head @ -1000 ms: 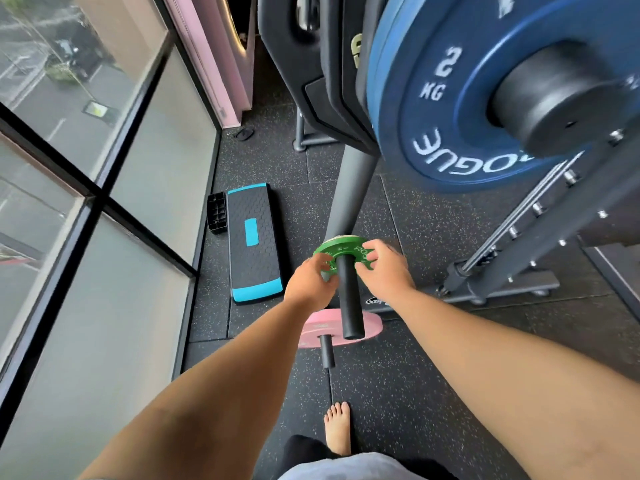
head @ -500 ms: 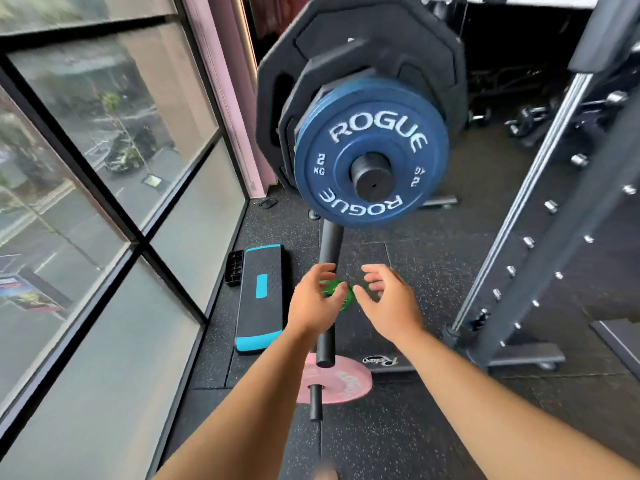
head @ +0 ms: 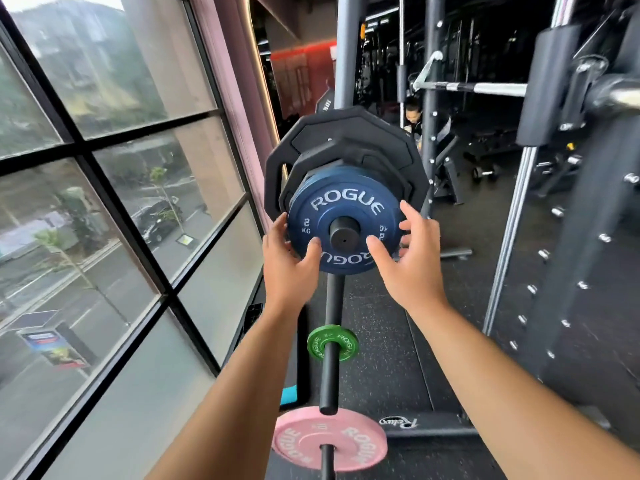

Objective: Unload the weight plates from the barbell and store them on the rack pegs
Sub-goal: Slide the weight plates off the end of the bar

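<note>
A blue 2 kg plate sits outermost on a black sleeve end, with two larger black plates stacked behind it. My left hand holds the blue plate's left rim, thumb on its face. My right hand is at the plate's lower right rim with fingers spread and the thumb over the face. Below, a small green plate sits on a black peg. A pink plate hangs on the lowest peg.
Large windows run along the left. The rack's steel uprights with studs stand to the right. A silver bar rests high up, and a person sits behind. Black rubber floor lies below.
Both hands left the green plate on its peg and rose to the blue plate. My view lifted from the floor to the plate stack.
</note>
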